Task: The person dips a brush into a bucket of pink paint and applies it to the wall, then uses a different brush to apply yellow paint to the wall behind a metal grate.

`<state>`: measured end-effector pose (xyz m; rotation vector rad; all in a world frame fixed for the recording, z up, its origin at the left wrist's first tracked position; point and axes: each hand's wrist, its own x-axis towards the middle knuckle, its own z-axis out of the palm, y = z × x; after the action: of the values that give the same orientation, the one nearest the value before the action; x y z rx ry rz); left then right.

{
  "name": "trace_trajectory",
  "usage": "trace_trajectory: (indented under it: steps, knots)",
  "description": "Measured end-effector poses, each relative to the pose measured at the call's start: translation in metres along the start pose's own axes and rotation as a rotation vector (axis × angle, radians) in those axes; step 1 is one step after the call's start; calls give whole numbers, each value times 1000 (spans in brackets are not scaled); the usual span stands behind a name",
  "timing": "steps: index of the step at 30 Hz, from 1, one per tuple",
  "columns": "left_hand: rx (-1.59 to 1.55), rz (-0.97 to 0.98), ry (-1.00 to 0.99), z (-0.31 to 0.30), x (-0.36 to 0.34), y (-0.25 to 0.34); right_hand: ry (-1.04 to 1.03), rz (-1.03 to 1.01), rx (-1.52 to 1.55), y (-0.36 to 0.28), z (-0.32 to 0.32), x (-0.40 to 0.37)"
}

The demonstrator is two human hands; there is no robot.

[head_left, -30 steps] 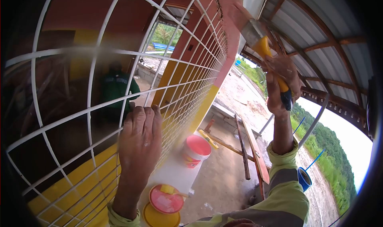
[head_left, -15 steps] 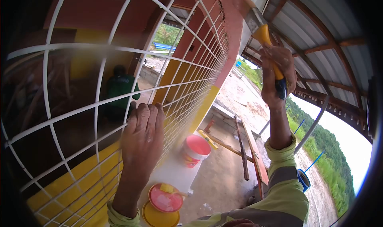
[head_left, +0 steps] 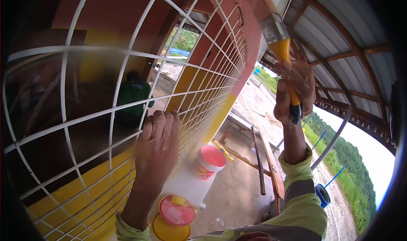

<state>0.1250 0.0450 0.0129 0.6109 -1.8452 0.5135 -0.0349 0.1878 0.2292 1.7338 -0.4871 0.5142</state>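
Observation:
My right hand (head_left: 296, 88) is raised and wrapped round the yellow handle of a paintbrush (head_left: 280, 49). The brush's bristles meet the reddish-pink wall (head_left: 251, 22) near the top of the view. Lower down, my left hand (head_left: 157, 141) has its fingers hooked over a bar of the white metal grille (head_left: 91, 115). Below that hand, a bucket of pink paint (head_left: 212, 157) rests on a white ledge (head_left: 182, 183). Nearer to me lie a pink-smeared lid (head_left: 177, 211) with another brush across it and a yellow lid (head_left: 169, 229).
Behind the grille, a person in a green top (head_left: 132, 97) is inside the room. Wooden planks (head_left: 271, 167) and a yellow spirit level (head_left: 223, 150) lie beyond the bucket. A blue can (head_left: 322, 195) stands at right, under a metal roof (head_left: 343, 37).
The brush has tilted and shifted slightly lower, with my right hand still round its handle. My left hand stays on the grille. The whole view has shifted slightly.

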Motion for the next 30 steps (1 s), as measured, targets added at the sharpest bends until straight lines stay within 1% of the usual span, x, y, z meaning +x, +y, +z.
trace_trajectory:
  steps: [1,4,5,8,10,12,13,16,17,20,21,24,26,28,30]
  knots:
    - [-4,0,14,1,0,0,5,6,46,-3,5,8]
    - [-17,13,28,2,-1,-1,35,11,-65,10,13,15]
    - [-20,14,22,2,-1,-1,69,41,-55,11,11,9]
    - [27,13,22,0,-1,-1,70,-30,-28,-6,10,5]
    - [23,11,36,3,-1,-1,21,-88,-34,-10,17,17]
    - [27,20,37,2,0,-1,5,-97,-45,0,27,23]
    - [31,22,38,2,-1,-1,13,-48,-71,2,28,23]
    - [-26,-8,18,-1,0,-1,91,-51,-87,7,21,5]
    - [-40,5,30,-1,1,-2,81,-45,-24,4,18,-1]
    - [-49,-16,65,0,3,0,100,-102,-10,2,26,9]
    - [-102,-26,77,2,2,1,97,14,-8,3,27,5]
    - [-106,-19,67,-7,5,0,86,84,86,-1,13,-35]
    - [-116,-55,31,-9,6,3,48,146,203,-21,5,-65]
    - [-89,-98,-31,-14,9,9,93,298,396,-45,6,-100]
    - [-80,-135,-41,-10,11,18,279,458,531,-68,23,-128]
